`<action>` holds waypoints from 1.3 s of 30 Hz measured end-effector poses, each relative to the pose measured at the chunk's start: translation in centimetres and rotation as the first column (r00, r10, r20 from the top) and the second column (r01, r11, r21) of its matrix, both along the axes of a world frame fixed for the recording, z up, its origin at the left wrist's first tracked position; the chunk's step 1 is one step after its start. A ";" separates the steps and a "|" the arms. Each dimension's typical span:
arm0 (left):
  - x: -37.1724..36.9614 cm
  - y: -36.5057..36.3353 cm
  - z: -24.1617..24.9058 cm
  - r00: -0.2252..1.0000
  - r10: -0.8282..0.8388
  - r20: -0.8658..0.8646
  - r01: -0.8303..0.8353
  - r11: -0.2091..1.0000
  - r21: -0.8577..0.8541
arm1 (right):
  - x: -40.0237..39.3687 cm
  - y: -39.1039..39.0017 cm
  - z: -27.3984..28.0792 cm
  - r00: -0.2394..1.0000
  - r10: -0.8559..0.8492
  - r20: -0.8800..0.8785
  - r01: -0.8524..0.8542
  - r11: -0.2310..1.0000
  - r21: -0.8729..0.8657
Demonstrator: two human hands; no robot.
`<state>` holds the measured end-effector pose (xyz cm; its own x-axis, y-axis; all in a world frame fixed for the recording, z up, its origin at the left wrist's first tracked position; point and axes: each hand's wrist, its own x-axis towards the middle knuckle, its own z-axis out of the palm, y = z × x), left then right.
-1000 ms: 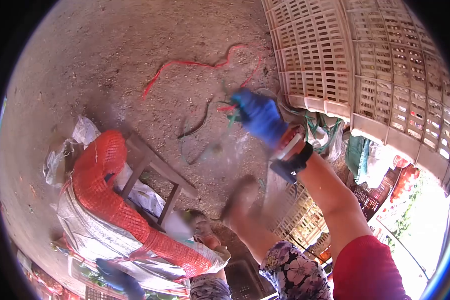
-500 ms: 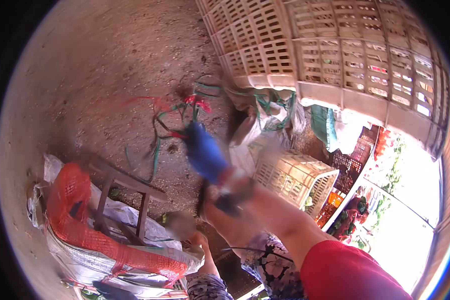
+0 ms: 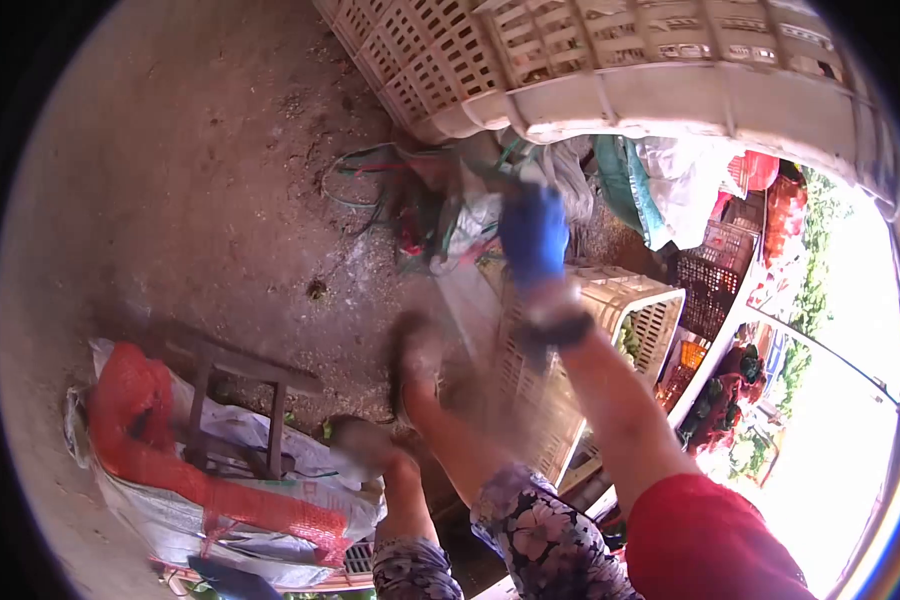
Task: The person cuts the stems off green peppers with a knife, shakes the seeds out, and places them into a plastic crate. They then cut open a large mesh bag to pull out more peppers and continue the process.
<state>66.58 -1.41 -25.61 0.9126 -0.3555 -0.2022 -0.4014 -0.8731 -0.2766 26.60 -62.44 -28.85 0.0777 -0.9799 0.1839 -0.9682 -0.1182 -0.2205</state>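
My right hand [image 3: 535, 238], in a blue glove with a dark band at the wrist, is extended from a red sleeve. Its fingers are closed and partly smeared by motion. From it a tangle of green and red straps [image 3: 410, 195] trails to the left over the dirt floor, blurred; the exact grip is hidden. Close by lie crumpled white and green sacks [image 3: 570, 165]. Below the hand stands a cream plastic crate [image 3: 610, 290] with some green produce in it. My left hand is out of view.
Large slatted crates [image 3: 610, 100] loom at upper right. A wooden frame [image 3: 235, 375], orange mesh bag [image 3: 130, 400] and white sacks lie at lower left. My feet and legs [image 3: 440, 420] occupy the lower middle. Darker crates [image 3: 710, 270] stand near the bright opening.
My right hand has swung right and up, dragging the straps from the middle of the floor toward the sacks. The view has shifted slightly.
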 end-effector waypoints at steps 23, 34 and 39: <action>-0.3 -4.5 2.4 0.995 0.012 -0.096 -0.005 0.997 0.073 | 2.4 10.2 -3.8 0.901 0.428 -0.075 -0.360 0.830 0.425; -13.7 -6.2 18.5 0.456 0.410 -0.790 -0.643 0.765 0.025 | 10.1 8.0 -6.3 0.868 0.469 -0.166 -0.439 0.878 0.190; -19.7 -14.5 19.0 0.330 0.025 -0.944 -0.298 0.951 -0.079 | 12.6 -2.6 -15.1 0.849 0.462 -0.255 -0.360 0.860 0.361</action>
